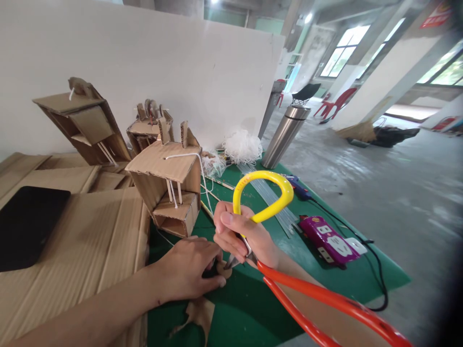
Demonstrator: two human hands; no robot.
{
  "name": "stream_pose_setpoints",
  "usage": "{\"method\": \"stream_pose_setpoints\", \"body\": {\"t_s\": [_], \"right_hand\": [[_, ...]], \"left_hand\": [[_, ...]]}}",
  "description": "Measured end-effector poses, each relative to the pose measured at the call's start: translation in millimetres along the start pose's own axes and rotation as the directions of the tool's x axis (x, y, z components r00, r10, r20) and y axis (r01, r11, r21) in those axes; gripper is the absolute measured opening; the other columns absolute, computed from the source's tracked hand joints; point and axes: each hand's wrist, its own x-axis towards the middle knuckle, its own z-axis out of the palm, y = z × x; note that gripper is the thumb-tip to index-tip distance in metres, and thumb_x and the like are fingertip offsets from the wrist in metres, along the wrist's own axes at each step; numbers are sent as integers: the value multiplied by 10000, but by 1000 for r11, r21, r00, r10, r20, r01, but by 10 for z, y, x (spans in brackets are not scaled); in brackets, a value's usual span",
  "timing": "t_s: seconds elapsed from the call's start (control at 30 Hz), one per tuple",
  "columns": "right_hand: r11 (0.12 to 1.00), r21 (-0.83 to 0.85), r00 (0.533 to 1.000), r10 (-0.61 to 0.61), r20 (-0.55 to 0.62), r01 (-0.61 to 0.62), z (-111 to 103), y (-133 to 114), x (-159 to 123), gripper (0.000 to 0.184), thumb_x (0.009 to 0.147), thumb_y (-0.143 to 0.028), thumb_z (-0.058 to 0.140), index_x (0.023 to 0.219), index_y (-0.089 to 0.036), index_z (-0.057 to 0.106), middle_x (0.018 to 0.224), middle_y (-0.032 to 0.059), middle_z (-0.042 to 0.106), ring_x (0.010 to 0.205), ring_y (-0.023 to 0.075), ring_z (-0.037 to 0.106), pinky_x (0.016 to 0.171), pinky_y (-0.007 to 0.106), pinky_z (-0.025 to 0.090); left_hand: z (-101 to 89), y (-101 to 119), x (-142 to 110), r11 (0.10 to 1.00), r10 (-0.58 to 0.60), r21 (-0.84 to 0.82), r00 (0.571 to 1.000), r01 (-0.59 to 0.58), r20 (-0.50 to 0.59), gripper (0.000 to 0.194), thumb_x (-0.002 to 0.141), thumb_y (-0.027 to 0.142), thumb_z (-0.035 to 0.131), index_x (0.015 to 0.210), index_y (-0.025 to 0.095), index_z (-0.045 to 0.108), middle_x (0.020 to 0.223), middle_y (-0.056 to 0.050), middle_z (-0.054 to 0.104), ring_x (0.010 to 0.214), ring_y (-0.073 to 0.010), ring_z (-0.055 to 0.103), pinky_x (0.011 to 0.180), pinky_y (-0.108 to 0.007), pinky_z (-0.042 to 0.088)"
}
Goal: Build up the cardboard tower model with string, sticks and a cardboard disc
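Open green mat (253, 308) is left in front of the hands. Passage on the left is blocked by 3 cardboard models (170, 188); on the right by a power strip (331, 241) and cable (376, 270).

The scissors' (253, 250) blades are mostly hidden between the left hand (188, 270) and right hand (242, 236). The orange handle (325, 303) runs off the bottom edge. The card piece (222, 270) is largely covered by fingers.
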Motion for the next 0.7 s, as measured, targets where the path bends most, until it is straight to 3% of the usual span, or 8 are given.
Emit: {"method": "stream_pose_setpoints", "body": {"t_s": [0.2, 0.4, 0.57, 0.7], "right_hand": [[1000, 12, 1000, -27, 15, 27, -3, 12, 14, 261, 919, -345, 584, 717, -184, 549, 382, -135, 346, 283, 27, 237, 329, 162, 179], [1000, 7, 1000, -22, 2, 22, -5, 15, 15, 254, 922, -343, 588, 729, -180, 560, 389, -131, 354, 288, 28, 244, 326, 160, 188], [999, 19, 999, -32, 4, 32, -14, 34, -5, 248, 928, -334, 589, 736, -179, 565, 392, -130, 358, 292, 27, 237, 327, 159, 190], [1000, 17, 1000, -17, 3, 17, -15, 30, 3, 260, 925, -345, 593, 726, -182, 556, 389, -132, 347, 292, 30, 239, 322, 157, 195]], "left_hand": [[21, -5, -7, 995, 94, -21, 995, -95, -45, 188, 767, 178, 657, 946, 209, 608, 871, 2, 699, 783, -206, 644, 741, -308, 477], [9, -2, 8, 1000, -11, -3, 1000, 11, 12, 263, 761, 350, 750, 931, 199, 618, 809, 1, 673, 720, -205, 612, 675, -303, 470], [-8, 26, -1, 995, 102, 11, 994, -101, -28, 233, 745, 171, 650, 973, 199, 616, 881, -10, 683, 789, -216, 627, 731, -322, 479], [16, -21, 12, 1000, 24, 10, 1000, -24, -4, 206, 792, 308, 712, 943, 196, 627, 822, 0, 681, 708, -199, 616, 672, -300, 470]]}}
